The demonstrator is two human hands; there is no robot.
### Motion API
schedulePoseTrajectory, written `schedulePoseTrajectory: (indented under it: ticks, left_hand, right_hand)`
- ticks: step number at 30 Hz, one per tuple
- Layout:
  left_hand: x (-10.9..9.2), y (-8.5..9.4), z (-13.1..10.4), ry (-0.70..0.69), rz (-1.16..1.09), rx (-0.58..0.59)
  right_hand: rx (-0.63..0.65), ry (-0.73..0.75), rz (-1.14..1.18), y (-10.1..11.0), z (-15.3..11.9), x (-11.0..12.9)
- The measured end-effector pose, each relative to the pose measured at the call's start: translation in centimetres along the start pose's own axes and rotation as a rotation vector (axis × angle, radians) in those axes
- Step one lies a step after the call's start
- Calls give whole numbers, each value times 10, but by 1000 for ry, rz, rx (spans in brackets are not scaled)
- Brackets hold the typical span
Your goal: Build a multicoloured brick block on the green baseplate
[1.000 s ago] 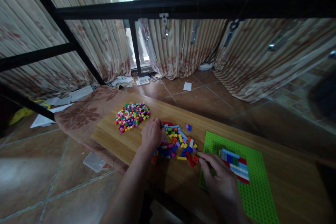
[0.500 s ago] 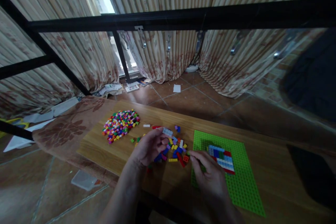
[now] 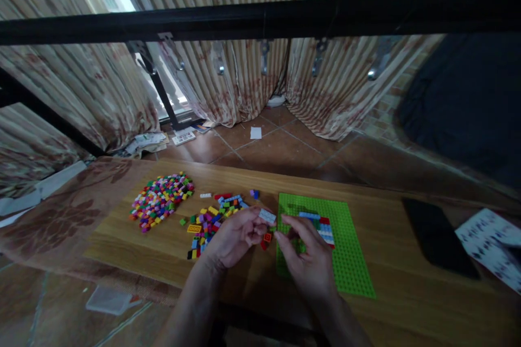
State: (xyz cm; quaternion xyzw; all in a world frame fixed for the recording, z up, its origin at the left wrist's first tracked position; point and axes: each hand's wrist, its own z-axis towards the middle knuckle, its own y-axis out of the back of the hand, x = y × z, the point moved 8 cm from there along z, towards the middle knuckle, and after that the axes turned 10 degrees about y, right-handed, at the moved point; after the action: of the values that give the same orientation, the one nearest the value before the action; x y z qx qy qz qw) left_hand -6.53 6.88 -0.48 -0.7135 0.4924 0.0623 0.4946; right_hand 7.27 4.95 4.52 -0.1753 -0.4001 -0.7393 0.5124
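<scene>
The left hand [image 3: 238, 236] is pinching a pale blue brick [image 3: 267, 216] with its fingertips. The right hand [image 3: 309, 255] is hanging just beside it, fingers bent; I cannot tell if it is pinching anything. With so small a grip, the brick could be slipping out and getting lost in the loose bricks [image 3: 209, 218] beside the left hand. Some joined bricks [image 3: 325, 232] are sitting on a green plate [image 3: 352, 265] behind the right hand, which is partly hiding them, so a knuckle could be bumping them. Farther left, tiny bricks [image 3: 160, 200] are resting on the worktop [image 3: 236, 178]. Far past both hands, a black bar [image 3: 260, 21] is crossing in front of curtains [image 3: 240, 92].
</scene>
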Motion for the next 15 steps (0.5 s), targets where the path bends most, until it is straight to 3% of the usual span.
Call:
schedulePoseTrajectory:
  ticks: [9, 12, 15]
  left_hand:
    - [18, -18, 9, 14, 82, -14]
    - [17, -15, 11, -11, 172, -86]
    - [12, -8, 13, -58, 215, -175]
  right_hand:
    - [45, -5, -72, 14, 2, -5]
    - [76, -74, -132, 42, 3, -26]
    - [22, -203, -247, 84, 0, -62]
